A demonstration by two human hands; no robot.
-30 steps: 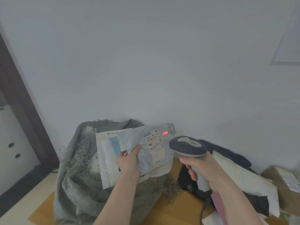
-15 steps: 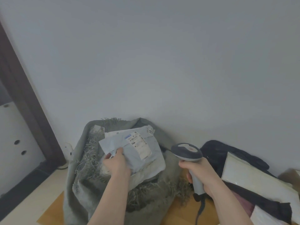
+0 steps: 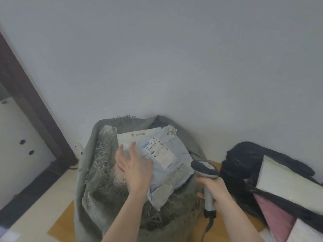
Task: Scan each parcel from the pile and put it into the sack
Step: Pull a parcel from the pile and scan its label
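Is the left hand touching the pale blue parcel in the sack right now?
Cannot tell. In the head view the left hand, fingers spread, overlaps the pale blue parcel; neither contact nor gap shows.

Hidden / cut off / blurred
Left hand (image 3: 134,169) covers grey parcel's (image 3: 167,172) left part; label (image 3: 161,153) txt too blurry; scanner (image 3: 205,179) cable runs off btm edge.

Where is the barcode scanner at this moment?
In the head view, the barcode scanner is at lower right, gripped by the right hand, between the grey sack and the parcel pile.

"50" on a tag (image 3: 106,133) in the sack (image 3: 90,180), parcel label (image 3: 160,152) print blurred
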